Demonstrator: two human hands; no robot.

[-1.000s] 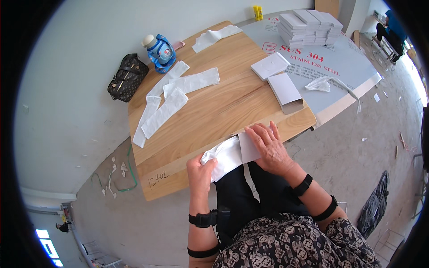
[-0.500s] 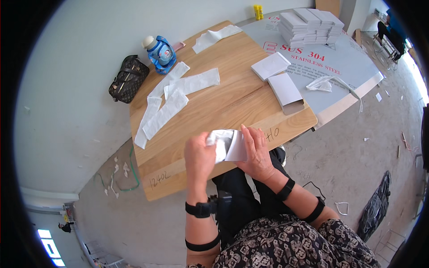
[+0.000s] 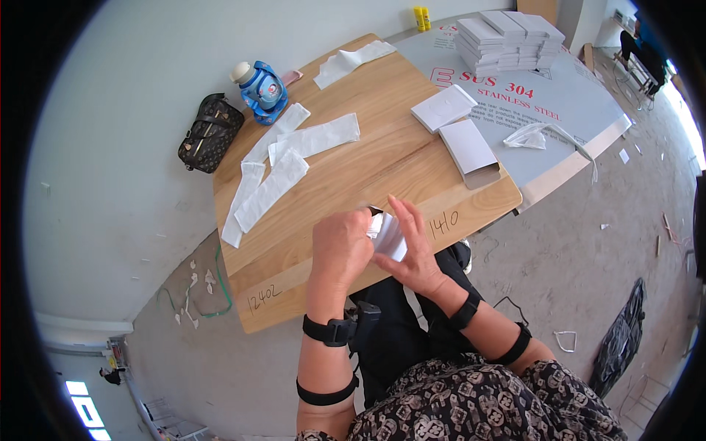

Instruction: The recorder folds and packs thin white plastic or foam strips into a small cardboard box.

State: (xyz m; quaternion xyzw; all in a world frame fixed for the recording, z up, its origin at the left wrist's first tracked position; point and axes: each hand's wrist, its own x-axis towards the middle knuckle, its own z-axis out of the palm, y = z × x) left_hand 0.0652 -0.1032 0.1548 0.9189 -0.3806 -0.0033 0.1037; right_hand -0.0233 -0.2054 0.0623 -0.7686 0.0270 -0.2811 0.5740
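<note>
My left hand [image 3: 342, 248] is closed at the near edge of the wooden table, its knuckles up and its fingertips hidden. It grips white thin sheet material [image 3: 375, 225] that shows at the mouth of a small white box [image 3: 394, 241]. My right hand [image 3: 418, 261] holds this box from the right, thumb below and fingers along the far side. A small dark patch shows beside the left fingers; I cannot tell what it is. Farther off on the table, several flattened white strips [image 3: 316, 137] lie partly overlapping at the left.
Two white boxes [image 3: 469, 147] lie at the table's right, one with an open end. Stacked white boxes [image 3: 507, 44] and a clear plastic bag [image 3: 531, 136] rest on the grey sheet-covered surface. A blue bottle [image 3: 263, 92] and a brown handbag [image 3: 211, 132] are along the left wall.
My left hand has moved right and turned knuckles up against the box mouth, so less white material shows. The box has tilted, and my right fingers have lifted slightly off its top.
</note>
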